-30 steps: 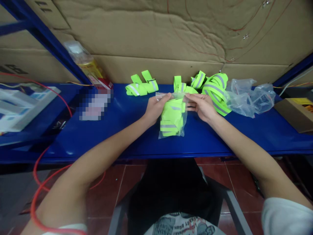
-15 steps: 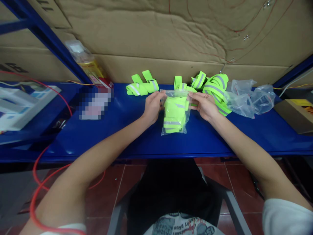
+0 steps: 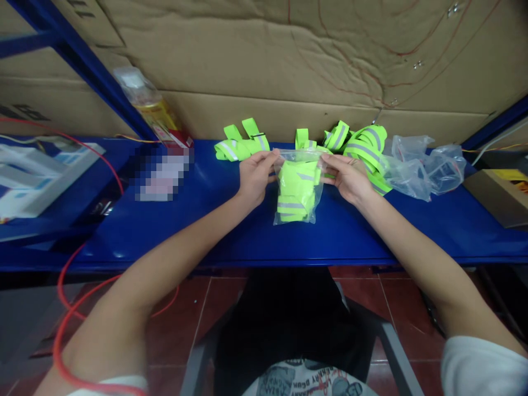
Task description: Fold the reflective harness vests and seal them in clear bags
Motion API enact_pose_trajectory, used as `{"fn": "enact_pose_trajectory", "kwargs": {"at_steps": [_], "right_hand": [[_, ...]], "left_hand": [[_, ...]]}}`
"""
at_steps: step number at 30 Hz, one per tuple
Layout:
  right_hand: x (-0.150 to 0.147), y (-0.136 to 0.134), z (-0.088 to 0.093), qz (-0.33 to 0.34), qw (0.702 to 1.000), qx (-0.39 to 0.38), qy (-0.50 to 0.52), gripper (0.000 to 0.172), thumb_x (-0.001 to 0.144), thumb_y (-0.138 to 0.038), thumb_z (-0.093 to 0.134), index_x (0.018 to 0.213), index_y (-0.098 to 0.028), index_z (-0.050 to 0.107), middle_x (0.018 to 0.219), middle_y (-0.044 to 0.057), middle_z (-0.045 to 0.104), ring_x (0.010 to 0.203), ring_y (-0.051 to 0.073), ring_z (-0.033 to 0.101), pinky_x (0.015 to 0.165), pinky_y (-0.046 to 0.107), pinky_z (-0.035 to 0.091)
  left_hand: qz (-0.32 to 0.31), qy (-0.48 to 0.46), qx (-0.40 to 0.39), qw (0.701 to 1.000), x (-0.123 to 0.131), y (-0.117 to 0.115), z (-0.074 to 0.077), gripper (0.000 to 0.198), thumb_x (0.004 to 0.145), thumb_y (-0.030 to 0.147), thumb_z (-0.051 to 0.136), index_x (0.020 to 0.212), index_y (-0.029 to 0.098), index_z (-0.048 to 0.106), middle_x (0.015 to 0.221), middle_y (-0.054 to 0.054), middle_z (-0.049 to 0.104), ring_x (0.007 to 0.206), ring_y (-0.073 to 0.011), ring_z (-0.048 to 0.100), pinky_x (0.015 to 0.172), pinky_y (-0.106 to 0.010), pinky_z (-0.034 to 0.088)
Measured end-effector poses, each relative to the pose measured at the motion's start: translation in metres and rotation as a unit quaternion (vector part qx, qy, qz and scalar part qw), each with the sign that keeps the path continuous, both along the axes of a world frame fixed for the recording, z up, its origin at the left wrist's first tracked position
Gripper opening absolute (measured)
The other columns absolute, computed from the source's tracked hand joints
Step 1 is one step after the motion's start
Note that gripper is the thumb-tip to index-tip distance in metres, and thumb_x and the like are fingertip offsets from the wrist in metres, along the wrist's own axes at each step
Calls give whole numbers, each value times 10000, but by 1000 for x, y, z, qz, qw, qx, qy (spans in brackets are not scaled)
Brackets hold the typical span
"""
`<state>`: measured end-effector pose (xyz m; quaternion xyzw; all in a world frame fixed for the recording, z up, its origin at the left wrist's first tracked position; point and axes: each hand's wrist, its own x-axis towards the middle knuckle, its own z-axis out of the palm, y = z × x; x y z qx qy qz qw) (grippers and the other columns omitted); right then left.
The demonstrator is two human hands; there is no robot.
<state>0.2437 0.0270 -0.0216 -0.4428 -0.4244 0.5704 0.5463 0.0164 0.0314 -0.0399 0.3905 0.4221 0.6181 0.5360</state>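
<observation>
Both forearms reach forward from the lower corners of the view and converge over the middle of the blue bench [image 3: 198, 236]. The left hand [image 3: 254, 177] is turned palm inward with the wrist slightly cocked. Its thumb and fingertips pinch the left top corner of a clear plastic bag [image 3: 307, 212], and the grip is closed down to the thickness of the film. The right hand [image 3: 350, 179] mirrors it, palm facing left, fingers curled and thumb on top, with its grip nipped shut on the bag's right top corner. Between the two hands the bag's mouth is stretched flat and level. The bag hangs down toward the front edge, and its bottom seems to rest on the bench, though the angle makes that hard to be sure of. Folded yellow-green bands [image 3: 295, 187] with grey reflective stripes fill most of the bag.

The bag is about midway along the bench, nearer the back edge than the front. Along the back edge, just behind the left hand, lies a small heap of loose bands [image 3: 241, 147]. Behind and to the right of the right hand is a larger heap [image 3: 365, 147], which touches a crumple of empty bags [image 3: 427, 165] farther toward the right end. A cardboard box [image 3: 493, 195] sits at the right end, and a cardboard sheet [image 3: 268, 60] stands behind the back edge.
</observation>
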Motion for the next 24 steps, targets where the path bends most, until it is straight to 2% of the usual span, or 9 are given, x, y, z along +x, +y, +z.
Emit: {"fn": "enact_pose_trajectory", "kwargs": {"at_steps": [6,11,18,21,24], "right_hand": [[-1,-1,1,-2,1000,7,1,377,575,-446,1064,789,-240,831,839,-2,833,706,133,738,638,262,686],[-3,-4,3,-11,1000,16,-4,419,538,-459,1071,793,-232,829,825,2,823,713,127,728,595,226,649],[-2,-7,4,-24,998,56,-29,357,587,-455,1031,784,-241,825,807,3,802,747,132,723,577,204,603],[-2,-7,5,-32,997,56,-47,319,628,-462,998,767,-251,804,813,4,798,741,140,720,574,219,595],[-4,-7,5,-19,998,40,-50,331,654,-492,987,792,-253,803,840,2,805,717,140,712,563,240,595]], "left_hand": [[18,28,56,998,-2,0,0,310,825,427,935,827,195,728,900,-24,810,663,-123,736,522,-212,590],[31,47,79,995,-3,0,2,303,826,421,938,834,192,741,900,-21,804,670,-103,717,536,-186,585],[-36,31,43,998,-5,-1,6,411,761,533,963,808,165,784,870,-51,801,721,-128,738,607,-217,619],[-37,45,49,997,-5,-2,7,411,704,516,998,806,172,797,837,-43,797,702,-127,723,601,-220,611],[-36,53,66,996,-4,-6,9,387,708,489,998,777,180,775,822,-39,792,687,-127,713,581,-227,600]]}}
